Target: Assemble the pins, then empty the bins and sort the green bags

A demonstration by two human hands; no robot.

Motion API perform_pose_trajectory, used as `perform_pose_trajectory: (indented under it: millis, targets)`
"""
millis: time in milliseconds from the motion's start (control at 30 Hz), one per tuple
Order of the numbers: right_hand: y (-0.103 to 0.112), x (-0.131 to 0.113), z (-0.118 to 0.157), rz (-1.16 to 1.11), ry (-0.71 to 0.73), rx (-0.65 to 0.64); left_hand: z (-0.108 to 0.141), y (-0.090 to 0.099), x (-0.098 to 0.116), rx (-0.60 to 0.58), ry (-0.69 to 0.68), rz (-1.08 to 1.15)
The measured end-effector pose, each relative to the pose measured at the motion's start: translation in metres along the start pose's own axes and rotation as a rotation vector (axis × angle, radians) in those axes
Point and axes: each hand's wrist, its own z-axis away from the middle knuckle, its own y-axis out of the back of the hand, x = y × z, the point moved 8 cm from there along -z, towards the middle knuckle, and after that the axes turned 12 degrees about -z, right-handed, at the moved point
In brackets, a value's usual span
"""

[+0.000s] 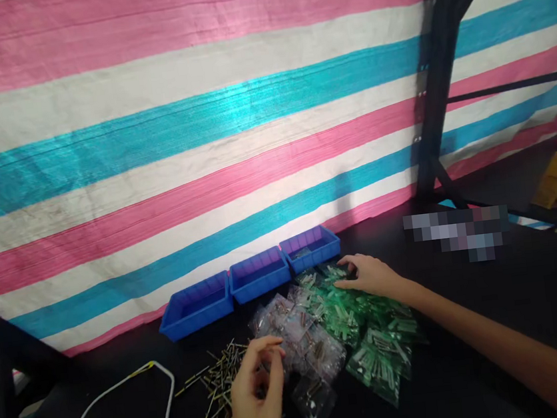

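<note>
My left hand (259, 389) is curled at the lower middle, thumb and forefinger tips together; whatever they may hold is too small to make out. Just behind it lie several clear plastic bags (300, 331) with small brown pieces inside. Loose thin metal rods (220, 377) are scattered to its left, partly hidden by the hand. My right hand (369, 274) reaches over a heap of green-tinted plastic bags (340, 312) holding small pale strips. Its thumb and fingers are apart, close to the bags at the far edge of the heap.
Three blue trays (199, 305) stand in a row behind the bags; the right one has a small clear packet (301, 253) in it. A white cable (167, 399) loops at left on the black table (472, 321). A black metal frame (438, 83) and striped sheeting (198, 117) rise behind.
</note>
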Motion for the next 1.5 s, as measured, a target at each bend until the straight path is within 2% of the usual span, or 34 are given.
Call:
perform_pose_trajectory:
  millis: [167, 300, 533, 600, 667, 767, 867, 967, 1100, 1200, 1367, 1500]
  targets:
    - [-0.005, 0.000, -0.003, -0.068, 0.038, 0.023, 0.012, -0.010, 0.014, -0.061, -0.080, -0.012]
    - [-0.006, -0.010, 0.002, -0.065, 0.131, 0.064, 0.014, -0.016, 0.019, -0.119, -0.117, -0.036]
    - [0.013, -0.052, 0.021, 0.013, 0.498, 0.331, 0.014, -0.016, 0.016, -0.143, -0.074, -0.038]
    - [0.021, -0.063, 0.028, -0.062, 0.549, 0.396, 0.014, -0.017, 0.015, -0.154, -0.066, -0.030]
    - [0.029, -0.071, 0.035, -0.226, 0.529, 0.423, 0.012, -0.018, 0.012, -0.153, -0.051, -0.011]
    - [0.024, -0.077, 0.042, -0.539, 0.376, 0.327, 0.009, -0.018, 0.008, -0.123, -0.023, 0.026]
    - [-0.001, -0.087, 0.052, -0.774, 0.220, 0.099, 0.006, -0.018, 0.003, -0.108, 0.012, 0.058]
    - [-0.029, -0.102, 0.066, -0.920, 0.172, -0.146, 0.005, -0.018, 0.000, -0.122, 0.039, 0.056]
    - [-0.050, -0.112, 0.080, -1.003, 0.151, -0.325, 0.007, -0.027, 0.002, -0.239, 0.039, 0.013]
    - [-0.054, -0.113, 0.083, -1.037, 0.139, -0.354, 0.009, -0.030, 0.005, -0.276, 0.023, 0.043]
    - [-0.052, -0.111, 0.078, -1.123, 0.114, -0.364, 0.005, -0.021, 0.004, -0.193, 0.055, 0.102]
    - [-0.048, -0.116, 0.079, -0.927, 0.212, -0.327, 0.003, -0.016, 0.004, -0.135, 0.014, 0.077]
